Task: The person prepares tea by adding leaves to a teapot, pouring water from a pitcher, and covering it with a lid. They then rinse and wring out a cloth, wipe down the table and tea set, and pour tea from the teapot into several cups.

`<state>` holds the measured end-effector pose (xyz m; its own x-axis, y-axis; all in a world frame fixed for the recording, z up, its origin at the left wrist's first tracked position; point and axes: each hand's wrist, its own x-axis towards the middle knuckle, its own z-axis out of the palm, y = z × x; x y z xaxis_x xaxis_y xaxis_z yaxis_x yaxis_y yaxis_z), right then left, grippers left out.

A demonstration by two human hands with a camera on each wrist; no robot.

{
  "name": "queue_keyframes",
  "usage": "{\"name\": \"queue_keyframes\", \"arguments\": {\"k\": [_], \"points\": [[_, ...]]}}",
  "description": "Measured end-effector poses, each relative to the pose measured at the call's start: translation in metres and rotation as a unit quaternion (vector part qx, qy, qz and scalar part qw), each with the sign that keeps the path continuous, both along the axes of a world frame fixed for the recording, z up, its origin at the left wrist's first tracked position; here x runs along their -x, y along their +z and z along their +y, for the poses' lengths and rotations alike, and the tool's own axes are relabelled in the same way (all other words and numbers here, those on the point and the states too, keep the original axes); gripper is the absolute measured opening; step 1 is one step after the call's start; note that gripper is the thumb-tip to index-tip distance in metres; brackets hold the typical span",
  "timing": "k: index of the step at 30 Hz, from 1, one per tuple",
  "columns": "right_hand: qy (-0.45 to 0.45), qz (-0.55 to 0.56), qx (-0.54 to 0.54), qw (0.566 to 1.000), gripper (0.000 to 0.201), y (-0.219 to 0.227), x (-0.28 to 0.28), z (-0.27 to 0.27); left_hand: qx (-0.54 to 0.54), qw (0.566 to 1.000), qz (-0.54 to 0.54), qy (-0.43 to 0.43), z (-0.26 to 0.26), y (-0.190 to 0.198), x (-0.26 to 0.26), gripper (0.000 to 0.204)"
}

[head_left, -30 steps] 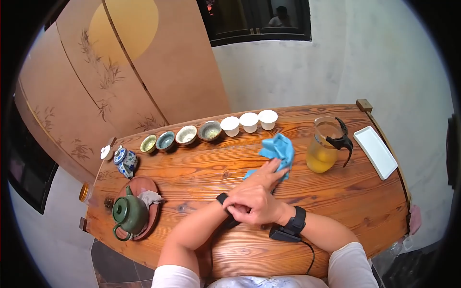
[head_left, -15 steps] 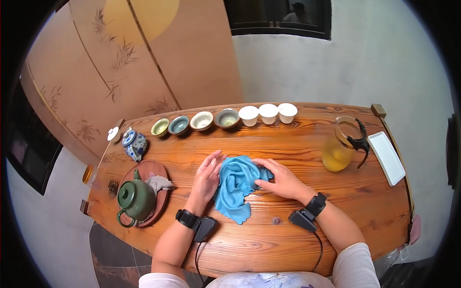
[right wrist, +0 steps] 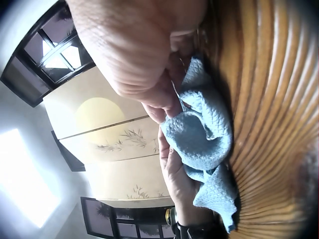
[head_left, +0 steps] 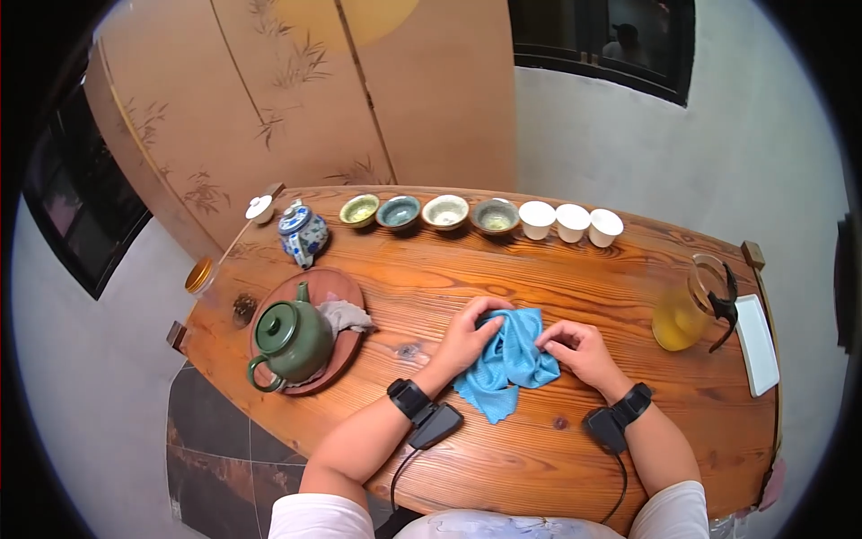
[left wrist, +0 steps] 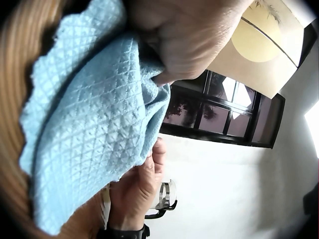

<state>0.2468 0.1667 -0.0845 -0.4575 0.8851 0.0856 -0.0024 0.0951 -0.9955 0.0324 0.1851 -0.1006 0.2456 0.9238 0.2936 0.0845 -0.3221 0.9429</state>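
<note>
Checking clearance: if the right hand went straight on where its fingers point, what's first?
The cloth: the right hand already has its fingertips at the cloth's edge. Past that, probably the left hand on the far side, though exact height is hard to judge.

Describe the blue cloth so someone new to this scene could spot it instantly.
On the wooden table, look to the middle, where the left hand and right hand hold a crumpled cloth. It is bright blue, unlike the greyish cloth beside the green teapot.
</note>
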Motion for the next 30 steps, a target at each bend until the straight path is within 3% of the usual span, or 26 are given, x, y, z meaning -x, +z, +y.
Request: {"name": "queue_keyframes", "arguments": {"k": [6, 8, 10, 12, 18, 22, 24, 26, 28, 30], "points": [[-0.006, 0.05, 0.012, 0.999, 0.009, 0.0, -0.002, 0.0, -0.002, 1.0, 0.016, 0.019, -0.001, 0.0, 0.003, 0.013], [-0.044, 0.098, 0.033, 0.994, 0.009, 0.004, -0.005, 0.0, 0.09, 0.974, -0.207, -0.001, -0.002, 0.003, 0.002, 0.012], [-0.066, 0.132, 0.023, 0.989, 0.01, -0.004, -0.005, 0.004, 0.09, 0.969, -0.228, 0.023, 0.001, 0.005, 0.006, 0.009], [-0.114, 0.143, -0.008, 0.983, 0.011, -0.002, -0.009, 0.005, 0.111, 0.934, -0.327, 0.091, 0.008, -0.004, 0.014, 0.01], [-0.173, 0.17, -0.003, 0.97, 0.012, 0.001, -0.01, 0.007, 0.011, 0.916, -0.357, 0.182, 0.025, 0.004, 0.047, 0.011], [-0.165, 0.159, -0.012, 0.973, 0.013, 0.002, -0.008, 0.006, -0.064, 0.938, -0.118, 0.319, 0.029, 0.01, 0.076, 0.014], [-0.172, 0.117, -0.026, 0.978, 0.013, 0.002, -0.007, 0.005, -0.11, 0.888, 0.147, 0.421, 0.031, 0.007, 0.09, 0.027], [-0.169, 0.116, -0.021, 0.979, 0.013, 0.003, -0.006, 0.004, -0.181, 0.855, 0.292, 0.389, 0.028, 0.008, 0.087, 0.051], [-0.165, 0.104, -0.034, 0.98, 0.013, 0.001, -0.006, 0.004, -0.137, 0.886, 0.369, 0.246, 0.028, 0.006, 0.081, 0.064], [-0.16, 0.101, -0.031, 0.982, 0.012, 0.003, -0.004, 0.003, -0.084, 0.859, 0.46, 0.207, 0.024, 0.004, 0.074, 0.07]]}}
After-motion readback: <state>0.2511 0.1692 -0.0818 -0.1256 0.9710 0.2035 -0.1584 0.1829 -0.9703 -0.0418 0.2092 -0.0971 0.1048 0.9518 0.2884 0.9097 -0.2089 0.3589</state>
